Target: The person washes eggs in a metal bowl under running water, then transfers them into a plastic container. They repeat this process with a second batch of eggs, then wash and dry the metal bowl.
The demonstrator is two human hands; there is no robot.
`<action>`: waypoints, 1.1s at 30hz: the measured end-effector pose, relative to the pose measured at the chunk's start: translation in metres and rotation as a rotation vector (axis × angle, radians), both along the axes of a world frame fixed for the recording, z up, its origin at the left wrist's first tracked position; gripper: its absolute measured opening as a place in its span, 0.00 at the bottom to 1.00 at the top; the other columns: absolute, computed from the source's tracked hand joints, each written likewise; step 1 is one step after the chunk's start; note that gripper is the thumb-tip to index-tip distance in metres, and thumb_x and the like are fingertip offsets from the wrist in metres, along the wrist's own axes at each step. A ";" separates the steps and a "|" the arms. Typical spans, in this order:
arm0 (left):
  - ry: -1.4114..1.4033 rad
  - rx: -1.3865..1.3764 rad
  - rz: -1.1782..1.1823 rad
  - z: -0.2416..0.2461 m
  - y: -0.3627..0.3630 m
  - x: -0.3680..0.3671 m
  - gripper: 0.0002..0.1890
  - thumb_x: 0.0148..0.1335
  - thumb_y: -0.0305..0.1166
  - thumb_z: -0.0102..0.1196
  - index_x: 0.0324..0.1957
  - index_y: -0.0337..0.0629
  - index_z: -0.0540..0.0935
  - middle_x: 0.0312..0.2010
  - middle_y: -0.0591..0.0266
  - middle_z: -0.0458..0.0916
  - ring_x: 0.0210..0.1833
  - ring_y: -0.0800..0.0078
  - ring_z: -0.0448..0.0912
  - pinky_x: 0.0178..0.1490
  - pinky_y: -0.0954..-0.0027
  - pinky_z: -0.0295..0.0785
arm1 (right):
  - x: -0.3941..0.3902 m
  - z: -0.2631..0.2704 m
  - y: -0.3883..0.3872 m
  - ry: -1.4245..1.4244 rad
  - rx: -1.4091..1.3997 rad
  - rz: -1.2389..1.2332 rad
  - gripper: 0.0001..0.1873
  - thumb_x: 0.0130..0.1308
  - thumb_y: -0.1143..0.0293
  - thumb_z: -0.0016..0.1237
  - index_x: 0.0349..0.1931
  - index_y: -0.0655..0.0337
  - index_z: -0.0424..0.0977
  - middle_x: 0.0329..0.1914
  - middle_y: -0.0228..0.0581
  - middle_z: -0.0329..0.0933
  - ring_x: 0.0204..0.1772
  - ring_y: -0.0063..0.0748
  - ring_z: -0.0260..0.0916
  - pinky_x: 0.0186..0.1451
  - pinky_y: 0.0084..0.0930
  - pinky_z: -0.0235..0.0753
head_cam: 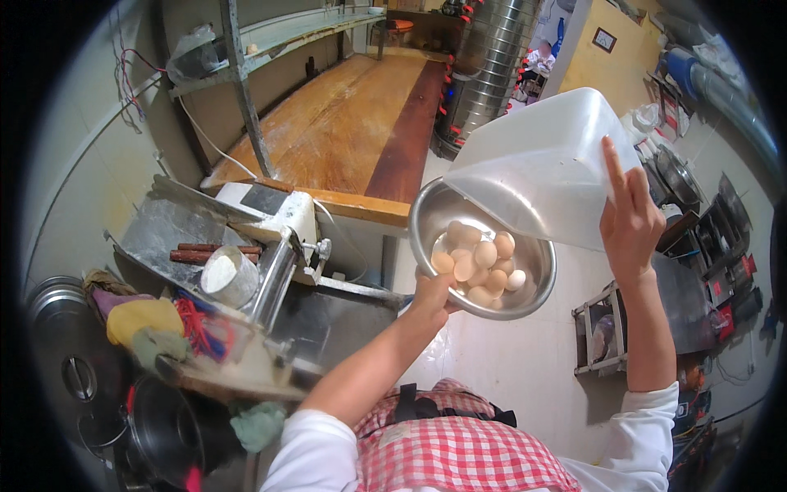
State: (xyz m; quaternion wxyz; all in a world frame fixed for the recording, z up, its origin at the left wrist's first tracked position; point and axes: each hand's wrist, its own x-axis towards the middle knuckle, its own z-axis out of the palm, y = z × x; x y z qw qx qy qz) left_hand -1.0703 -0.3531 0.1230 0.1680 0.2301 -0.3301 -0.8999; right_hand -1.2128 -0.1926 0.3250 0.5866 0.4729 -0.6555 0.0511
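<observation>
My left hand (435, 299) grips the near left rim of a stainless steel bowl (549, 270), its fingers partly hidden beneath it. Several brown and pale eggs (485, 254) lie heaped in the bowl. My right hand (632, 212) holds a translucent plastic container (535, 166) by its right side, with the index finger stretched along the wall. That container is tilted above the bowl's far right part, its lower edge over the rim. No egg can be made out inside it.
At left stands a floury dough sheeter (270, 289) with a cup of white powder (221, 275) and wooden rods. Beyond are a long wooden worktable (344, 117) and a tall steel cylinder (492, 61). A low rack (599, 332) stands right. A person sits far back.
</observation>
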 end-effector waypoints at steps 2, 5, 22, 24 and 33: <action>0.084 -0.018 -0.012 -0.008 -0.021 0.000 0.23 0.49 0.20 0.48 0.52 0.36 0.70 0.46 0.52 0.74 0.48 0.56 0.77 0.47 0.50 0.79 | -0.022 0.008 -0.008 -0.107 -0.132 0.024 0.33 0.55 0.83 0.43 0.63 0.47 0.69 0.32 0.36 0.67 0.24 0.34 0.71 0.26 0.29 0.73; -0.261 0.097 0.197 -0.006 -0.052 -0.018 0.17 0.52 0.21 0.49 0.46 0.31 0.72 0.42 0.50 0.75 0.47 0.54 0.77 0.48 0.48 0.78 | -0.071 0.011 0.002 -0.330 -0.332 -0.027 0.31 0.55 0.80 0.39 0.63 0.56 0.66 0.46 0.47 0.73 0.43 0.47 0.76 0.46 0.35 0.75; -0.169 0.117 0.624 -0.073 -0.171 -0.048 0.33 0.63 0.39 0.59 0.64 0.38 0.60 0.59 0.49 0.66 0.61 0.55 0.68 0.56 0.49 0.76 | -0.119 -0.163 0.142 -1.669 -0.664 0.240 0.26 0.58 0.74 0.43 0.61 0.62 0.69 0.43 0.33 0.74 0.40 0.22 0.70 0.45 0.20 0.70; -0.186 0.030 0.555 -0.092 -0.127 -0.024 0.28 0.65 0.36 0.55 0.63 0.38 0.61 0.56 0.48 0.68 0.57 0.57 0.72 0.55 0.51 0.76 | -0.124 -0.182 0.138 -1.741 -0.542 0.160 0.26 0.58 0.76 0.42 0.61 0.61 0.69 0.35 0.29 0.71 0.31 0.19 0.65 0.34 0.16 0.64; -0.762 -0.065 0.582 -0.162 0.146 0.277 0.10 0.69 0.30 0.45 0.48 0.39 0.75 0.36 0.61 0.79 0.35 0.74 0.78 0.36 0.72 0.75 | -0.203 -0.301 0.078 -1.078 0.324 0.018 0.21 0.64 0.79 0.35 0.59 0.67 0.64 0.42 0.48 0.72 0.35 0.46 0.72 0.39 0.40 0.72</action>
